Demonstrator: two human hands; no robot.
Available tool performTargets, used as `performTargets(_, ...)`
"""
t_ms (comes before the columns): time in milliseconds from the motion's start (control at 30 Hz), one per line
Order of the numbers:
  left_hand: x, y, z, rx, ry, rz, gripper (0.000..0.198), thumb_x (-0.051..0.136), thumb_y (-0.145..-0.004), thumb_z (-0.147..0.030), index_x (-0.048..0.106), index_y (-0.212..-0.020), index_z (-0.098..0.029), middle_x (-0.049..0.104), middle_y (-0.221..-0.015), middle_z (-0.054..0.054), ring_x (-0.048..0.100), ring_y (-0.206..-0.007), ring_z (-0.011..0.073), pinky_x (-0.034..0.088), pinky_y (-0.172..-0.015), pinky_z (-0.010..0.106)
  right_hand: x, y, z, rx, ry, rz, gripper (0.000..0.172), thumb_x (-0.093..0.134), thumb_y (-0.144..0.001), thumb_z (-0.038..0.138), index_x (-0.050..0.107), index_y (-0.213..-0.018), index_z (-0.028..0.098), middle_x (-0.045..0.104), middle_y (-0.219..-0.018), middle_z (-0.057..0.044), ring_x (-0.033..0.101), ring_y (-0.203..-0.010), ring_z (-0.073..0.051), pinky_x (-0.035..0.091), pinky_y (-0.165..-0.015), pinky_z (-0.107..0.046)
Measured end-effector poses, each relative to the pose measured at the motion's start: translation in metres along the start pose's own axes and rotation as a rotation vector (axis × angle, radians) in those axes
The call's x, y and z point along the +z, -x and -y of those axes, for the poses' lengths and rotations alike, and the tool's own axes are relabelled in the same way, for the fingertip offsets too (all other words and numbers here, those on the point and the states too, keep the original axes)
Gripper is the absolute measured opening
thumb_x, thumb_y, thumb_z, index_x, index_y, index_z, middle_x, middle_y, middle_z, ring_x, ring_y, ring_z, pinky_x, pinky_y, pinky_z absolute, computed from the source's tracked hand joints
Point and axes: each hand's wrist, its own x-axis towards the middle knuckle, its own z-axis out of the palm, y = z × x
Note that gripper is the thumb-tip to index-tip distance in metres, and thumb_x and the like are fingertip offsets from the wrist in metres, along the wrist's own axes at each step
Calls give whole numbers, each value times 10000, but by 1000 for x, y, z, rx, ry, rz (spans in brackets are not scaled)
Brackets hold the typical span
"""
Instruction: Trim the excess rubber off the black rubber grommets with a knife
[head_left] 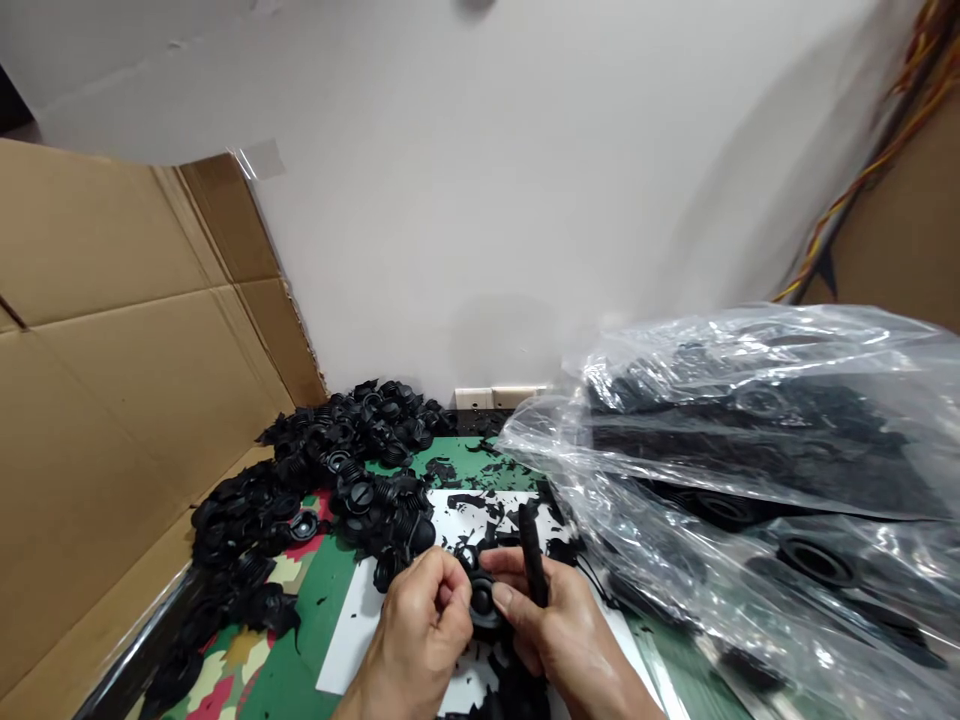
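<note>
In the head view, my right hand [562, 625] grips a round black rubber part [484, 600] between thumb and fingers. A black pen-like tool [531, 550] stands upright in the same hand, its lower end hidden. My left hand [420, 630] is closed in a pinch against the left side of the rubber part; whatever sits between its fingertips is hidden. Both hands are above a white sheet [341, 655] strewn with black rubber scraps [487, 510]. Just beyond my left hand lies a heap of similar black rubber parts [367, 495].
On the left, a cardboard panel [112, 350] rises beside the heap. A clear plastic bag [750, 460] of black parts bulges over the right side. Green matting [300, 665] lies under the sheet. Behind is a white wall [480, 200] with a socket strip [495, 398] low down.
</note>
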Motion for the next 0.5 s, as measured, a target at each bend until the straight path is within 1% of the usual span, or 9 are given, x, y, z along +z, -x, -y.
performTargets(67, 0, -1, 0, -44, 87, 11, 216, 365, -881, -253, 406, -672, -221, 417, -630, -34, 417, -580, 139, 347, -516, 236, 1, -3, -3, 26, -12, -8, 319, 660, -532, 268, 667, -820, 132, 557, -537, 41, 339, -328, -48, 236, -359, -219)
performTargets(133, -2, 0, 0, -44, 99, 13, 224, 373, -889, -278, 413, -676, -219, 415, -638, -34, 410, -589, 140, 347, -524, 238, 1, -4, -4, 44, -22, -6, 341, 665, -529, 277, 662, -834, 126, 548, -531, 47, 319, -315, -40, 228, -354, -216)
performTargets(233, -6, 2, 0, 24, -23, 21, 223, 377, -902, -244, 443, -691, -214, 461, -663, -22, 451, -619, 149, 360, -556, 246, 1, -3, -1, 81, -38, 10, 355, 697, -524, 274, 654, -838, 115, 538, -505, 52, 323, -307, -39, 222, -352, -213)
performTargets(333, -11, 5, -3, 199, -297, 5, 218, 383, -899, -148, 500, -723, -201, 532, -693, 1, 485, -646, 166, 351, -589, 270, -1, 1, 3, 73, -74, 30, 342, 723, -542, 255, 652, -841, 106, 537, -519, 52, 354, -328, -41, 230, -362, -207)
performTargets(400, -12, 5, -5, 337, -466, -26, 213, 399, -877, -89, 529, -741, -188, 563, -695, 17, 482, -625, 174, 331, -577, 283, -2, 4, 4, 46, -89, 31, 319, 726, -562, 243, 653, -838, 101, 542, -541, 47, 365, -344, -39, 236, -369, -203)
performTargets(500, -10, 2, -8, 541, -637, -99, 229, 407, -846, -31, 551, -732, -168, 573, -658, 31, 465, -571, 180, 296, -553, 299, -2, 5, 4, 45, -83, 23, 306, 724, -575, 231, 656, -841, 96, 536, -525, 50, 350, -338, -34, 228, -368, -201)
